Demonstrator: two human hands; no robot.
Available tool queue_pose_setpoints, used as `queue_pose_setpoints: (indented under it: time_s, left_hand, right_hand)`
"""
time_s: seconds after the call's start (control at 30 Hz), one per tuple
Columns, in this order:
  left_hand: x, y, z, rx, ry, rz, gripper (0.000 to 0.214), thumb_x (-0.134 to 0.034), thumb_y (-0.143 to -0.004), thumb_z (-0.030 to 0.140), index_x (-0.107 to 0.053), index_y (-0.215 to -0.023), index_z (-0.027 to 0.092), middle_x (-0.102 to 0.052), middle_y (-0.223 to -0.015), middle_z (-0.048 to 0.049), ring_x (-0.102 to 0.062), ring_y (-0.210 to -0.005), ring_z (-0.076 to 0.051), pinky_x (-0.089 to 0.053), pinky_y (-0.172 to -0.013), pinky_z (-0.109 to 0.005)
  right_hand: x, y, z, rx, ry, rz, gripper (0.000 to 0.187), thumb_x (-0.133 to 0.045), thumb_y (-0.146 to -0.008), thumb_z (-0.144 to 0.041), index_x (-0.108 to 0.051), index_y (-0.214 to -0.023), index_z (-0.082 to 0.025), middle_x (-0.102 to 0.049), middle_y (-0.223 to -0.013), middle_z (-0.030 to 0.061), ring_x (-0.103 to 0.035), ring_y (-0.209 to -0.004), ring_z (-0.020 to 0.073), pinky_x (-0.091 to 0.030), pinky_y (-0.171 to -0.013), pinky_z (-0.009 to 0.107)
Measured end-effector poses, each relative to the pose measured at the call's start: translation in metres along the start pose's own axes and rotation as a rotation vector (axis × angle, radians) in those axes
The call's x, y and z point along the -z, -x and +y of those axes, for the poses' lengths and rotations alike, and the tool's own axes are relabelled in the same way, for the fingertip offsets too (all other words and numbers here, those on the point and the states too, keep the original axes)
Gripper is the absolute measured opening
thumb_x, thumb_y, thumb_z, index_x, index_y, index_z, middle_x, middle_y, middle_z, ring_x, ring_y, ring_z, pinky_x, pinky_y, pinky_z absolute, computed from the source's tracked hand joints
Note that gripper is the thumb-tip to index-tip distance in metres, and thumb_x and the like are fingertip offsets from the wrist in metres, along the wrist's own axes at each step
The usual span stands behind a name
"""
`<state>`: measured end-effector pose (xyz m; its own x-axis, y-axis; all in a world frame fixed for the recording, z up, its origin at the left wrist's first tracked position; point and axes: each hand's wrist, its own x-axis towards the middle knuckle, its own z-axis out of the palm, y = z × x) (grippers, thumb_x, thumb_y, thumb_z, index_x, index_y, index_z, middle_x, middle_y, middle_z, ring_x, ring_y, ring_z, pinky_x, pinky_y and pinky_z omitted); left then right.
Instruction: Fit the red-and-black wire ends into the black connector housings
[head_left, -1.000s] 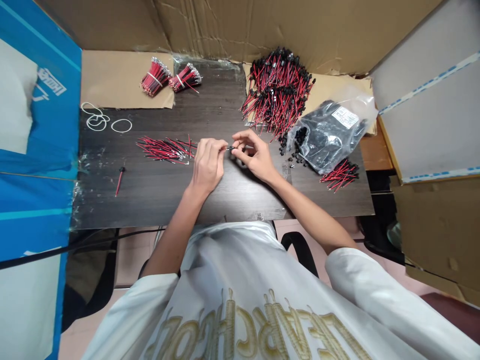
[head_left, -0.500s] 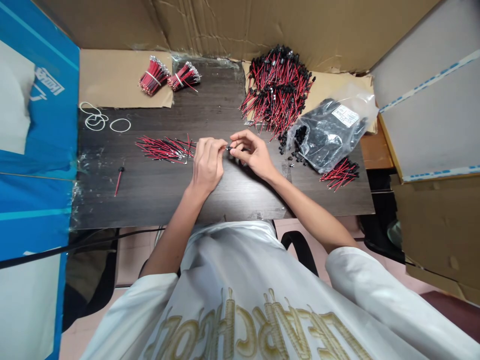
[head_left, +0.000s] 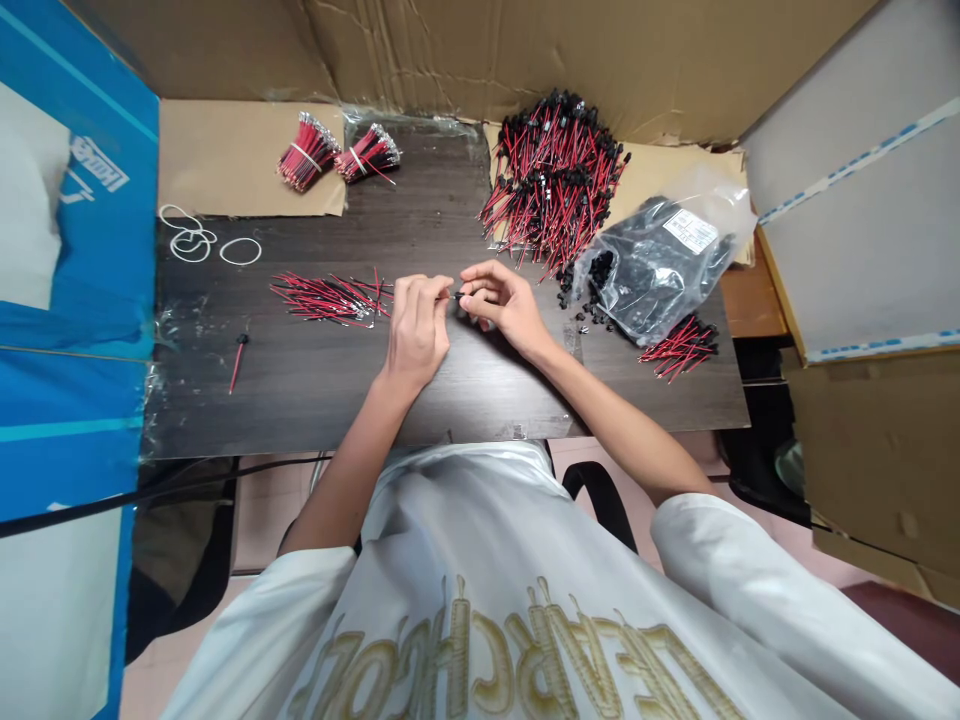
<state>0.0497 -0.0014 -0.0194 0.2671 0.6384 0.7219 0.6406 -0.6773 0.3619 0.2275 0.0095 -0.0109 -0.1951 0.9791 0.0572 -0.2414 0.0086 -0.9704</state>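
My left hand (head_left: 420, 325) is closed in a pinch near the middle of the table, its fingertips turned toward the right hand. What it grips is mostly hidden behind the fingers. Opposite it, my right hand (head_left: 504, 308) pinches a small black connector housing (head_left: 459, 295) between thumb and fingers. The two sets of fingertips almost meet at this housing. Just left of my left hand lies a loose pile of red and black wires (head_left: 326, 298) with metal tips. A single wire with a black connector (head_left: 238, 362) rests farther left.
At the back stand two banded wire bundles (head_left: 307, 152) on cardboard. A large heap of wires with black connectors (head_left: 559, 175) lies back right. Beside it, a clear plastic bag (head_left: 667, 265) spills black housings, with a small wire pile (head_left: 681, 347) below. White rubber bands (head_left: 240, 250) lie left.
Both hands stay in nearly the same place. The left fingers have shifted very slightly, and the right fingers have curled a little around the housing.
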Motion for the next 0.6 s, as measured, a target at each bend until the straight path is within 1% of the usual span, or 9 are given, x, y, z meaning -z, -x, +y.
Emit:
queue_pose_setpoints:
  time_s: [0.1, 0.2, 0.3, 0.37, 0.5, 0.6]
  left_hand:
    - [0.0006, 0.0001, 0.0002, 0.040, 0.007, -0.009, 0.023, -0.041, -0.110, 0.028, -0.054, -0.127, 0.022, -0.067, -0.106, -0.0084, -0.062, -0.107, -0.025, -0.051, -0.098, -0.043]
    - [0.0013, -0.0006, 0.0010, -0.002, -0.016, 0.007, 0.019, -0.042, -0.109, 0.026, -0.055, -0.123, 0.022, -0.067, -0.105, -0.0079, -0.062, -0.106, -0.024, -0.052, -0.095, -0.041]
    - [0.0011, -0.0007, 0.0017, -0.035, -0.008, 0.051, 0.018, -0.043, -0.108, 0.023, -0.054, -0.122, 0.023, -0.067, -0.104, -0.0078, -0.061, -0.105, -0.023, -0.052, -0.093, -0.039]
    - [0.0004, 0.0002, 0.0015, -0.008, 0.008, 0.049, 0.018, -0.042, -0.109, 0.025, -0.053, -0.123, 0.023, -0.066, -0.103, -0.0084, -0.061, -0.106, -0.024, -0.052, -0.094, -0.041]
    - [-0.0012, 0.0026, 0.0001, 0.078, 0.001, 0.000, 0.021, -0.039, -0.109, 0.032, -0.052, -0.123, 0.023, -0.064, -0.101, -0.0096, -0.063, -0.105, -0.025, -0.052, -0.097, -0.045]
    - [-0.0013, 0.0032, 0.0000, 0.087, -0.005, -0.008, 0.022, -0.039, -0.108, 0.032, -0.051, -0.124, 0.023, -0.064, -0.101, -0.0098, -0.062, -0.105, -0.025, -0.052, -0.097, -0.045]
  right_hand:
    - [0.0003, 0.0000, 0.0006, 0.007, 0.008, -0.008, 0.049, -0.090, -0.073, -0.039, -0.061, -0.108, -0.021, -0.066, -0.093, -0.0002, -0.057, -0.065, 0.0077, -0.043, -0.046, 0.017]
    - [-0.0002, 0.0000, 0.0007, 0.004, 0.015, -0.008, 0.050, -0.090, -0.072, -0.041, -0.061, -0.108, -0.021, -0.066, -0.092, -0.0005, -0.057, -0.065, 0.0075, -0.043, -0.046, 0.016]
    - [-0.0011, 0.0004, -0.0006, -0.004, 0.013, -0.003, 0.052, -0.090, -0.070, -0.043, -0.061, -0.107, -0.021, -0.066, -0.091, -0.0002, -0.058, -0.065, 0.0082, -0.043, -0.045, 0.017]
    - [-0.0016, 0.0008, -0.0019, -0.010, 0.012, -0.003, 0.053, -0.091, -0.069, -0.044, -0.062, -0.107, -0.022, -0.066, -0.091, 0.0001, -0.058, -0.065, 0.0086, -0.043, -0.046, 0.018]
    - [-0.0016, 0.0009, -0.0031, -0.022, 0.020, -0.006, 0.055, -0.091, -0.069, -0.048, -0.061, -0.107, -0.023, -0.065, -0.092, 0.0000, -0.056, -0.065, 0.0087, -0.042, -0.046, 0.018]
    - [-0.0014, 0.0007, -0.0025, -0.018, 0.020, -0.010, 0.056, -0.092, -0.070, -0.049, -0.060, -0.108, -0.023, -0.065, -0.093, -0.0001, -0.056, -0.065, 0.0086, -0.041, -0.046, 0.018]
